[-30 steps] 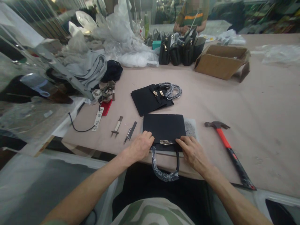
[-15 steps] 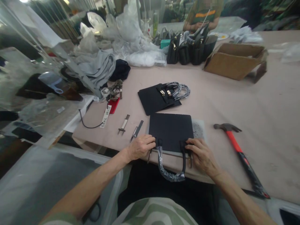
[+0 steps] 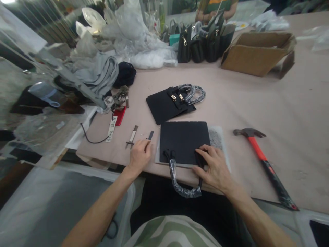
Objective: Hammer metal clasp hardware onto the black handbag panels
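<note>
- The black bag panel lies flat between the two hands, on a pale slab at the near edge of the tabletop; its plastic-wrapped handle hangs over that edge.
- The right hand rests on the panel's lower right corner, fingers bent and thumb apart, beside the handle's right end — whether it grips there I cannot tell.
- The left hand is just left of the panel, apart from it, fingers curled at a flat metal strip; whether they hold it is hidden.
- A second black panel with wrapped handles lies just beyond the first.
- The cardboard box, at the far right, stands open; its contents cannot be made out.
- A clear jug with a blue handle leans at far left — something dark brown shows at its lower end.
- Black bags stand upright left of the box.
</note>
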Motion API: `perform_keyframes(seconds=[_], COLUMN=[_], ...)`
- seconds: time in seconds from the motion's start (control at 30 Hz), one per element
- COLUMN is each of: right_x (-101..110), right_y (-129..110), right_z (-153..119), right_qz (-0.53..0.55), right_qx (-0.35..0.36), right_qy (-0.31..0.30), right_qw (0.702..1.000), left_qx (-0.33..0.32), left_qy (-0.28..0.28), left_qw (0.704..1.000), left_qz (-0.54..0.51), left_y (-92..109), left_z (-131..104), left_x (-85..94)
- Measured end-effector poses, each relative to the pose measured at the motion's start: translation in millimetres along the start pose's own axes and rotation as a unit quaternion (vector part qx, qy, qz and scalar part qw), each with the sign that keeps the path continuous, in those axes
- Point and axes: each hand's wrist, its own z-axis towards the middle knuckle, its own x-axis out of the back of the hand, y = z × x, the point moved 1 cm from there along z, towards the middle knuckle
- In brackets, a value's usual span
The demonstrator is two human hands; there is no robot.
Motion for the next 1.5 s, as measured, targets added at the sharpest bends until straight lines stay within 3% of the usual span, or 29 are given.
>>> perform_keyframes(seconds=[0.1, 0.23, 0.4, 0.53, 0.87, 1.23, 1.5], right_x=[-4, -7, -9, -15, -21, -29, -25], right_y=[-13, -15, -9, -4, 1, 8, 2], right_z=[10, 16, 13, 11, 11, 11, 13], right_qz=[-0.049, -0.054, -0.043, -0.046, -0.061, -0.069, -0.068], right_qx=[-0.054, -0.070, -0.064, -0.051, -0.038, -0.029, -0.022], right_qy=[-0.022, -0.030, -0.016, 0.007, 0.027, 0.054, 0.053], right_qw=[0.997, 0.996, 0.997, 0.998, 0.997, 0.996, 0.996], left_qx=[0.096, 0.154, 0.197, 0.224, 0.255, 0.249, 0.198], left_qy=[-0.083, -0.193, -0.216, -0.234, -0.255, -0.133, -0.116], left_qw=[0.990, 0.961, 0.942, 0.939, 0.932, 0.959, 0.970], left_qz=[0.068, 0.125, 0.168, 0.119, 0.028, 0.028, 0.080], left_y=[-9, -10, -11, -18, -27, -28, -20], left_z=[14, 30, 44, 53, 60, 75, 62], left_x=[8.1, 10.6, 5.8, 4.5, 8.7, -9.2, 5.4])
